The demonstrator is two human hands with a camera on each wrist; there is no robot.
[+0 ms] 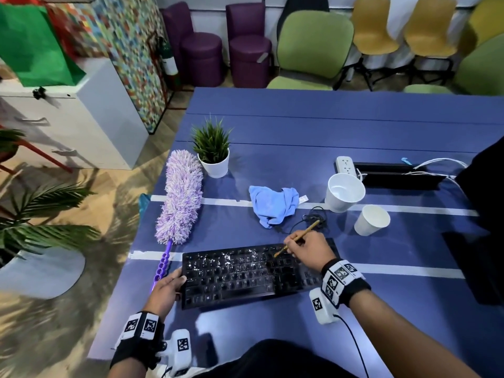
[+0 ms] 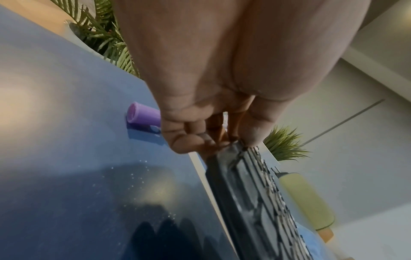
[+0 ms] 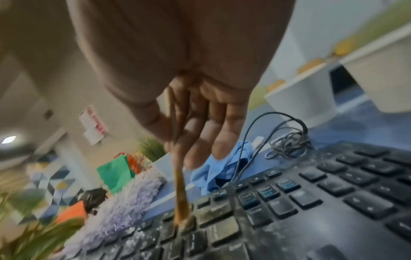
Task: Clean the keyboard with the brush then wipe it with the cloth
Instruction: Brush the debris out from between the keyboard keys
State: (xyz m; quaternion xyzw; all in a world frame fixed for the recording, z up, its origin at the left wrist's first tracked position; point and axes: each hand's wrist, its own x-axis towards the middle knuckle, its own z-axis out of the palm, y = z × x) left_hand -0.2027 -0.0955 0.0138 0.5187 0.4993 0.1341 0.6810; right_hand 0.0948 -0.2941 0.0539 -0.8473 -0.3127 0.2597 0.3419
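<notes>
A black keyboard (image 1: 245, 274) lies on the blue table (image 1: 327, 126), its upper rows speckled with white dust. My left hand (image 1: 166, 289) grips the keyboard's left edge, thumb on top (image 2: 251, 130) and fingers below. My right hand (image 1: 305, 251) pinches a thin wooden brush (image 1: 298, 237) like a pen. The brush bristles (image 3: 181, 223) touch the dusty keys (image 3: 222, 227) near the top row, right of the middle. A crumpled light blue cloth (image 1: 274, 204) lies behind the keyboard, also in the right wrist view as the cloth (image 3: 213, 174).
A purple fluffy duster (image 1: 180, 197) lies left of the keyboard, its handle (image 2: 144, 117) by my left hand. Behind stand a small potted plant (image 1: 214, 151), two white cups (image 1: 345, 192) (image 1: 372, 219), a coiled black cable (image 3: 286, 140), a power strip (image 1: 345, 165) and a black device (image 1: 398, 175).
</notes>
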